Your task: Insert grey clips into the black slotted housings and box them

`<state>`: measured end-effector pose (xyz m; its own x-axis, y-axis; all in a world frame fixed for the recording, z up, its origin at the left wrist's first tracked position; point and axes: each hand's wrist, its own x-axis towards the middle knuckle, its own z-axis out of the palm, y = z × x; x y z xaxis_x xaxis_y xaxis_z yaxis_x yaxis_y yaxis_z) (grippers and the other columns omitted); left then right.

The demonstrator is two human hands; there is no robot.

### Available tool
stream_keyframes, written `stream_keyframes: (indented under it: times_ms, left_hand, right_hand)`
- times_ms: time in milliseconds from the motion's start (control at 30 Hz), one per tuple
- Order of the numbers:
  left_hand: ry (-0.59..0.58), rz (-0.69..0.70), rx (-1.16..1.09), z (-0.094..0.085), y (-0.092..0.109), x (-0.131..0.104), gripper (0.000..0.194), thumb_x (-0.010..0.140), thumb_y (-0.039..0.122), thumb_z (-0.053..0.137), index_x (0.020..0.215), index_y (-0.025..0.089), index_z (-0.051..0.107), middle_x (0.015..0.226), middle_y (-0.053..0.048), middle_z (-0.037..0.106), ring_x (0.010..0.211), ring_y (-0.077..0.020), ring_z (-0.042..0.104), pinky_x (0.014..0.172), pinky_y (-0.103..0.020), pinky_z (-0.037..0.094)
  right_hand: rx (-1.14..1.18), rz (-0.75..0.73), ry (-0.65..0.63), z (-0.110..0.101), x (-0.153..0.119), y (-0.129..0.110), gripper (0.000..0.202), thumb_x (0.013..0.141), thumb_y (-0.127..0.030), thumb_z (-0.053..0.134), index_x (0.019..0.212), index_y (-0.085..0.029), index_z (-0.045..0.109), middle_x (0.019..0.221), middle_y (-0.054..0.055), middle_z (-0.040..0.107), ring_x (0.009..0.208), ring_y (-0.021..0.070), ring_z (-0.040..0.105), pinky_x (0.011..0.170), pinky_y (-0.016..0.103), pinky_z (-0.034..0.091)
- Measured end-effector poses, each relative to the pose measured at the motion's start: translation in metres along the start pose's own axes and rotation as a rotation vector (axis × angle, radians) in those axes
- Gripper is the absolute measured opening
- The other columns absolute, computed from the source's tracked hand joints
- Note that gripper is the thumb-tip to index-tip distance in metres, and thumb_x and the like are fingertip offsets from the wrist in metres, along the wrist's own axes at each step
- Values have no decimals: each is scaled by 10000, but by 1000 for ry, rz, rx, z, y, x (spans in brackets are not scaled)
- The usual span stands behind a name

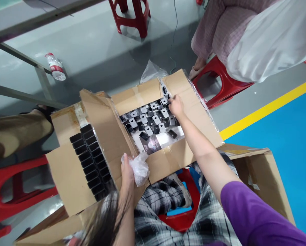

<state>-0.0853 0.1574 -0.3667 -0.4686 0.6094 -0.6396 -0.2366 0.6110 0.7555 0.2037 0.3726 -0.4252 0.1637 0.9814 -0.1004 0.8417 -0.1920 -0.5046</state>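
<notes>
My left hand (127,172) is closed on a crumpled clear plastic bag (140,169) at the near left corner of an open cardboard box (165,162). Inside that box lie several small black and grey rectangular cases (156,119), loosely spread over a printed sheet (153,145). At the box's far right corner, my right hand (176,105) reaches in among the cases with its fingertips pinched together. What they grip, if anything, is too small to make out. On the left, a second cardboard box (60,171) carries rows of black cases (91,160).
Beneath my lap is a red stool (183,220). Another open carton (265,184) stands at my right. A person (219,30) sits on a red stool (217,82) at the upper right. A water bottle (55,67) lies on the floor near a table leg.
</notes>
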Motion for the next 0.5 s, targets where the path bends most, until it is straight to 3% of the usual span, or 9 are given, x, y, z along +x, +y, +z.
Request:
stream_keyframes:
  times_ms: [100,200,267,400,500]
  left_hand:
    - [-21,-17,53,1,-3,-4,624,535,795,713,551,211,495,602,-22,617,563,-150,572,524,-270,480]
    - [-28,-50,134,0,-6,-11,498,517,603,828,615,165,611,576,-16,621,512,-140,539,475,-261,412]
    - [-39,-48,165,0,-7,-18,426,529,502,844,614,159,607,540,11,585,480,-121,502,461,-251,372]
    - [-116,-16,156,10,-2,-34,382,547,433,851,689,183,599,545,58,550,466,-100,473,468,-232,360]
    - [-230,-31,103,30,3,-51,490,613,547,809,932,196,687,699,12,666,606,-155,609,573,-253,461]
  right_hand:
    - [37,-9,-55,-4,7,13,223,867,-179,543,995,-167,726,1143,133,606,1056,270,534,898,383,496]
    - [100,-40,-66,-13,3,19,181,860,-178,565,942,-162,726,1099,123,625,1004,251,555,881,372,495]
    - [155,-84,-40,-23,-9,20,181,883,-196,561,949,-167,727,1137,116,611,1036,246,556,909,374,487]
    - [262,-209,-24,-55,-60,16,146,890,-260,628,938,-194,749,1192,94,588,1006,214,599,925,365,513]
    - [386,-316,-54,-80,-122,0,139,884,-326,684,913,-217,764,1144,81,616,1007,208,637,899,361,548]
